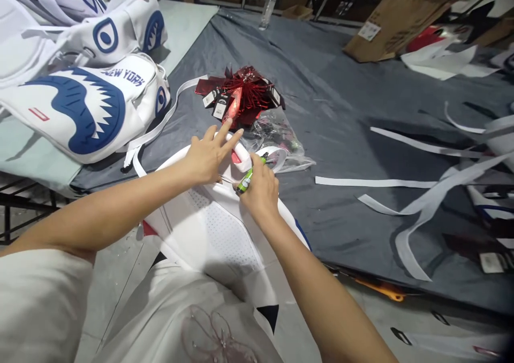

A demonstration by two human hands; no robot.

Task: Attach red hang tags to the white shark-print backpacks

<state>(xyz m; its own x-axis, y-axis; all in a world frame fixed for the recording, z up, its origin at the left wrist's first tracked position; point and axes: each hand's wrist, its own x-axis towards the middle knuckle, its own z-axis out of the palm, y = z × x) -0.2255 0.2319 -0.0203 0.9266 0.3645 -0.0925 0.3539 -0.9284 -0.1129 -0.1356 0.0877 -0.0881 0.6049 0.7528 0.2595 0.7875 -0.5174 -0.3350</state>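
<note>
- Your left hand (pixel 209 154) lies flat, fingers spread and unclenched, pressing on the top edge of the white bag (pixel 212 229) just in front of you.
- Your right hand (pixel 261 189) is curled tight around a green lighter (pixel 246 180), just beside your left hand and touching the same bag edge.
- The lighter is a slim plastic stick with a printed label; its long axis runs diagonally, the dark top pointing up and away from you toward the right, the base toward your left hand.
- The white bag is smooth with a perforated mesh panel under your wrists; its long axis runs from your lap away toward your hands.
- Beyond your fingertips sits a heap of shiny red foil tags (pixel 241 95) and a crinkled clear plastic bag (pixel 277 138).
- The counter (pixel 321 84) wears a grey, slightly creased cloth.
- Right of your right hand, flat white strips (pixel 375 182) lie scattered.
- Left of your left hand, white bags with blue shark print (pixel 84 111) are stacked.
</note>
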